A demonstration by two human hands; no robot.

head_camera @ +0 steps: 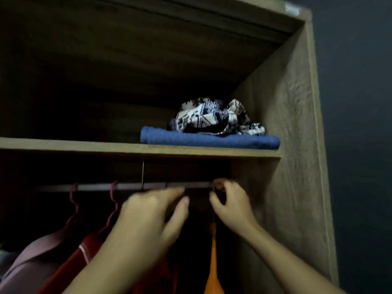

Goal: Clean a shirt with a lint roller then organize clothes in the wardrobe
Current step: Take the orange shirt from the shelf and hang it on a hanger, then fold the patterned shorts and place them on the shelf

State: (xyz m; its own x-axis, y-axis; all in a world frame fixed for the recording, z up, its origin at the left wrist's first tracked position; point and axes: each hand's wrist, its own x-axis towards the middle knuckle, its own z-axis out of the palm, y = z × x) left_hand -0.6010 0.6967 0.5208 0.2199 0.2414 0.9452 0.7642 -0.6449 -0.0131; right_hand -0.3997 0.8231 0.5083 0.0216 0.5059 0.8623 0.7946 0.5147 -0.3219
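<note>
Wardrobe (297, 124): wood-grain box, open front, so dim inside that you can't see much of the back. One shelf (84, 145) splits it into an upper cubby and a hanging space below.
Upper cubby: two things, stacked at the right end against the side wall. A folded blue cloth (201, 140) lies flat on the shelf, and a crumpled black-and-white patterned cloth (212, 117) sits on top of it.
Hanging space: one rail (127, 186) runs under the shelf. Three garments are visible on it: a mauve one (31, 262) far left, a dark red one (80, 257) next to it, and an orange one (213, 272) near the right end.
Hangers: two pinkish-red hooks (113, 194) over the rail, carrying the mauve and red pieces. The orange piece's hanger is too dark to make out.
Your left hand (154, 213): up just under the rail, fingers stretched forward and loose, not gripping anything you can see.
Your right hand (231, 202): at the rail's right end, fingers curled and pinching right above the orange garment. Can't tell what exactly is in that pinch.
Orange garment: hangs straight down between your forearms, bright, narrow at the top.
</note>
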